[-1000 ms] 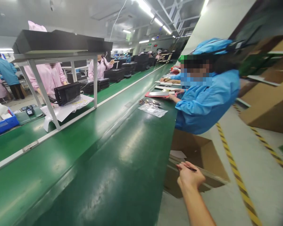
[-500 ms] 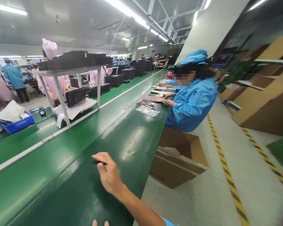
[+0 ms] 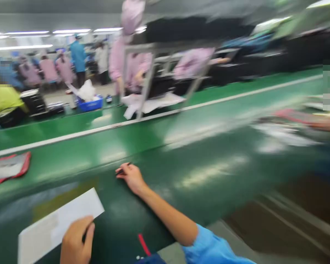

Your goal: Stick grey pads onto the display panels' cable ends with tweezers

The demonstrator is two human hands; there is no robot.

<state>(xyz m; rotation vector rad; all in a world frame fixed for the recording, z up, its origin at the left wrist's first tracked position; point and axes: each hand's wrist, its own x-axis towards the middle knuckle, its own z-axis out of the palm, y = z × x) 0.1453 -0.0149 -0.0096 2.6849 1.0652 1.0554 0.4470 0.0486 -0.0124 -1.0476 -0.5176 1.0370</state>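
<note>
My right hand [image 3: 132,178] is over the green bench, its fingers closed on a small black object [image 3: 123,170] whose exact shape is blurred. At the lower left, my left hand [image 3: 78,238] is beside and partly over a white rectangular sheet or panel [image 3: 57,223], thumb and fingers curved with a gap between them. Whether it grips the white piece cannot be made out. A short red strip [image 3: 144,245] shows near the bench's front edge, between my two arms.
A red-edged grey piece [image 3: 11,167] lies on the green bench [image 3: 154,165] at the left. Across it stand a metal rack [image 3: 144,88] and a blue bin [image 3: 90,103]. A co-worker's hand [image 3: 327,123] is at the far right, near clear bags [image 3: 286,134]. People in pink work beyond.
The view has swung left, bringing in the white piece, the red-edged piece and more of my left hand. My right hand still holds the black object. The co-worker has shifted to the right edge.
</note>
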